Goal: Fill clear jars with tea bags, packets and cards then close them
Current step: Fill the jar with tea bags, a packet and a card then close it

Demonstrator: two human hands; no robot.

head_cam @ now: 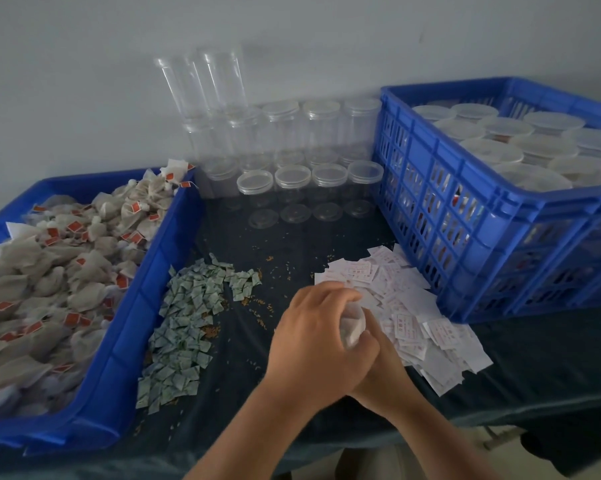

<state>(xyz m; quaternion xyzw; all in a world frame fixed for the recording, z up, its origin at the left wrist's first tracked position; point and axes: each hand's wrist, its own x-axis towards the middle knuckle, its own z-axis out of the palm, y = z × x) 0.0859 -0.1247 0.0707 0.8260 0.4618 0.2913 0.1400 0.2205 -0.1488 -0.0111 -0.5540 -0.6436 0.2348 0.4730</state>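
Note:
My left hand (313, 337) curls over the top of a clear jar (353, 323) with whitish contents, near the table's front middle. My right hand (378, 368) grips the same jar from below and the right; most of the jar is hidden between the two hands. Tea bags (67, 271) with red tags fill a blue tray (146, 271) at the left. Small green packets (188, 323) lie in a heap beside that tray. White cards (413, 306) are spread on the table just right of my hands.
Empty clear jars (292, 181) stand in rows at the back, with taller stacked ones (202, 84) against the wall and loose lids (294, 213) in front. A blue crate (465, 220) at the right holds several lidded jars (500, 133). Grains are scattered on the dark table cover (257, 375).

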